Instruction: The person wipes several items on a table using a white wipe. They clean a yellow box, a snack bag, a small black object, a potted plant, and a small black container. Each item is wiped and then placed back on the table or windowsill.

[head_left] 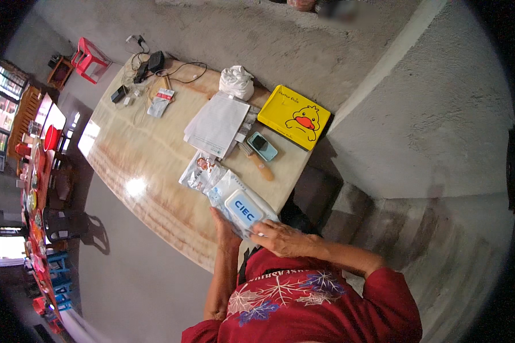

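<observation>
And here's the pack of wipes (pixel 244 208), low centre of the frame at the near edge of the tabletop (pixel 160 151), its long axis slanting from upper left down to lower right. The left hand (pixel 226 230) is clamped along its lower-left side, fingers underneath out of sight, while the right hand (pixel 281 238) grips the lower-right end, curled fingers on the wrapper. So the pack lies up and left of the right hand, up and right of the left, both touching it, neither nearer!
</observation>
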`<state>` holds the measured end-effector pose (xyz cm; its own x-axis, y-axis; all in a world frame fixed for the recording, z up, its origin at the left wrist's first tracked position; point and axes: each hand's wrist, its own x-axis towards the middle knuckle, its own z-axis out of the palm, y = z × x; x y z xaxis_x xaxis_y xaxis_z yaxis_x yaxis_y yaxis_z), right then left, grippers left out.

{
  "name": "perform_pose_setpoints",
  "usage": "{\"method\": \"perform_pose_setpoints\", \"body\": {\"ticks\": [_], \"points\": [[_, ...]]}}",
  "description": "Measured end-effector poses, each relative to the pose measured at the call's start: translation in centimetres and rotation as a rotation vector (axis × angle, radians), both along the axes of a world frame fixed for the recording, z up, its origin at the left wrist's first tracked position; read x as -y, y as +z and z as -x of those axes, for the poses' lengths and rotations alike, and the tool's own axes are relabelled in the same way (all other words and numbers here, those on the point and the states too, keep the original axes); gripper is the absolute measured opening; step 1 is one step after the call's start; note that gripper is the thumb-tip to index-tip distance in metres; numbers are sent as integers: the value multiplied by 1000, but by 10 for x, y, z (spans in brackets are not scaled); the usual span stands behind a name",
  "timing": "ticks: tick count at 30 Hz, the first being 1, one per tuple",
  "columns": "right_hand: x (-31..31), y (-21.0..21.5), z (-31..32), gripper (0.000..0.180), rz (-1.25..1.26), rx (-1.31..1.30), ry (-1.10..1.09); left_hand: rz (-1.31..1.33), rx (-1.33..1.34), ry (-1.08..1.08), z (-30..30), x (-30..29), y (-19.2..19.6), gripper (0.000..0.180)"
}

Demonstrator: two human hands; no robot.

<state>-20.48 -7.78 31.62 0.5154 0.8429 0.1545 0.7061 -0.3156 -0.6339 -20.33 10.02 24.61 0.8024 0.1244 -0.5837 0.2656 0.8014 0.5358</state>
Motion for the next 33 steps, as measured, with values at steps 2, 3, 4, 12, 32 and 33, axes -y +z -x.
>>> {"method": "perform_pose_setpoints", "body": {"ticks": [2,3,4,12,32,33], "points": [[7,0,-9,34,-51,-39,-48,99,37,-20,1,-5,-2,58],[5,10,-17,34,-74,-26,-117,143,13,-68,1,-8,-1,55],[2,19,-25,34,-96,-17,-184,186,-14,-113,2,-9,1,52],[-12,-20,-29,35,49,308,-317,58,-38,6,-12,4,-14,33],[111,-75,-80,16,-5,-638,-664,-534,-309,119,-94,32,-157,46],[117,-76,-86,16,-19,-695,-694,-584,-348,98,-101,31,-166,46]]}}
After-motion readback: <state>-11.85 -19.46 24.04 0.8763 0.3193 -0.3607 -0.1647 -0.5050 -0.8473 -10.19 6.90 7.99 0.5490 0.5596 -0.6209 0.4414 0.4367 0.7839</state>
